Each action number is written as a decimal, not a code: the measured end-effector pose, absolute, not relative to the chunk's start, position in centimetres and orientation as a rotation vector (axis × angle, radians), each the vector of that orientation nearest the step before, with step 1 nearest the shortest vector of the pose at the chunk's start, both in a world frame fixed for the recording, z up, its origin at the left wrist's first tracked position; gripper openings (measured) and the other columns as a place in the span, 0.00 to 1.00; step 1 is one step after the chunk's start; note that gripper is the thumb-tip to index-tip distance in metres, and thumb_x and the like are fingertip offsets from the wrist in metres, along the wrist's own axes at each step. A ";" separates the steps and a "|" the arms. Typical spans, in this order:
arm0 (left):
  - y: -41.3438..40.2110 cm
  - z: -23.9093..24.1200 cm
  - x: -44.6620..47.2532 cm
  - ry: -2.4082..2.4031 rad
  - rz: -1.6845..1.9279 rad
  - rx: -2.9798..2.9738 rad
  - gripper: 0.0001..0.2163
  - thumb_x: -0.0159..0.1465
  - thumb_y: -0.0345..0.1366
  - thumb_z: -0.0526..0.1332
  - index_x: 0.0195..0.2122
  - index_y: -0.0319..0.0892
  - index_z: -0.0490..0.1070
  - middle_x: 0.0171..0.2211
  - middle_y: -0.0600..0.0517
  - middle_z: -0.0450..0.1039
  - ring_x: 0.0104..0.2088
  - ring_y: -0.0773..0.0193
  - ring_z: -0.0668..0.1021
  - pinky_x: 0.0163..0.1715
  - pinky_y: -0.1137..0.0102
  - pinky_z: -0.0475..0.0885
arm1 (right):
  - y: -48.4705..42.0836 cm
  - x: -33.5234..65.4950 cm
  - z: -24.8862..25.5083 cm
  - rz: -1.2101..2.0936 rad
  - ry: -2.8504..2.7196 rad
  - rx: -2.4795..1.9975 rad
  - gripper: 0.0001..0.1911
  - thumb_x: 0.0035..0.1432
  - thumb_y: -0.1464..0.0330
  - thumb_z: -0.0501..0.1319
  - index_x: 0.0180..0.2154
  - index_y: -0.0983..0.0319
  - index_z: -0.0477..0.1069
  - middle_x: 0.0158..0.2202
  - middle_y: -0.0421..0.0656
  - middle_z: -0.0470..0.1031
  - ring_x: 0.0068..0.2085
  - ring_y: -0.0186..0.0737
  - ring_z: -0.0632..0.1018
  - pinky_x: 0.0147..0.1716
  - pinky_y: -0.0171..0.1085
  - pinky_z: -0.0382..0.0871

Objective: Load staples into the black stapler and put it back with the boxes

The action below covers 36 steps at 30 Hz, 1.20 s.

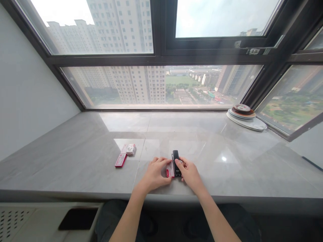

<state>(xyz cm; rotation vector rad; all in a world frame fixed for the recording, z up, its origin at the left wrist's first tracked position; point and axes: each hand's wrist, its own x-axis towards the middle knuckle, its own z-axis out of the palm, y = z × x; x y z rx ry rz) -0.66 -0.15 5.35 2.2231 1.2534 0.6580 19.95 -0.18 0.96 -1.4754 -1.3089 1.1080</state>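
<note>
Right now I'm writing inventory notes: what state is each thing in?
Black stapler: held in right hand
Red-and-white packet: held by left hand, partly covered
White box: looks shut
Red box: lying flat, looks shut
Plates: stacked
Upper right window: cannot tell whether shut

From where I stand, a stack of plates (241, 116) sits on the grey countertop (63, 161) in the far right corner, beside the glass, with a wide pale marbled disc (257, 125) at the bottom. Dark window frames (157, 27) cross the view, 1 of them carrying a metal latch (254, 51). Outside rise pale tower blocks (123, 23), with a green field (180, 80) below. A plain pale wall (30, 87) closes the left side; low down, near a perforated panel (15, 218), shows a black oblong (78, 218).
</note>
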 end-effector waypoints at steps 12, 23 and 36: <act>-0.9 4.9 -1.1 1.401 0.793 2.213 0.25 0.63 0.43 0.65 0.62 0.57 0.67 0.60 0.51 0.68 0.59 0.51 0.69 0.62 0.58 0.64 | -0.7 19.5 1.5 0.974 -1.338 -1.533 0.36 0.62 0.41 0.56 0.54 0.64 0.76 0.23 0.38 0.67 0.23 0.38 0.70 0.21 0.35 0.64; -0.5 2.6 -12.9 2.528 0.651 1.708 0.25 0.68 0.47 0.56 0.64 0.48 0.62 0.53 0.42 0.70 0.48 0.44 0.76 0.47 0.55 0.70 | -0.8 19.5 1.5 0.845 -1.374 -1.549 0.31 0.63 0.41 0.57 0.45 0.61 0.78 0.23 0.37 0.64 0.28 0.39 0.68 0.29 0.36 0.62; -1.3 6.8 -7.3 1.559 0.702 2.120 0.23 0.57 0.40 0.67 0.54 0.50 0.71 0.53 0.49 0.72 0.55 0.51 0.75 0.56 0.61 0.69 | -0.8 19.5 1.3 0.852 -1.376 -1.541 0.28 0.62 0.42 0.59 0.42 0.60 0.78 0.21 0.37 0.65 0.27 0.40 0.69 0.28 0.36 0.62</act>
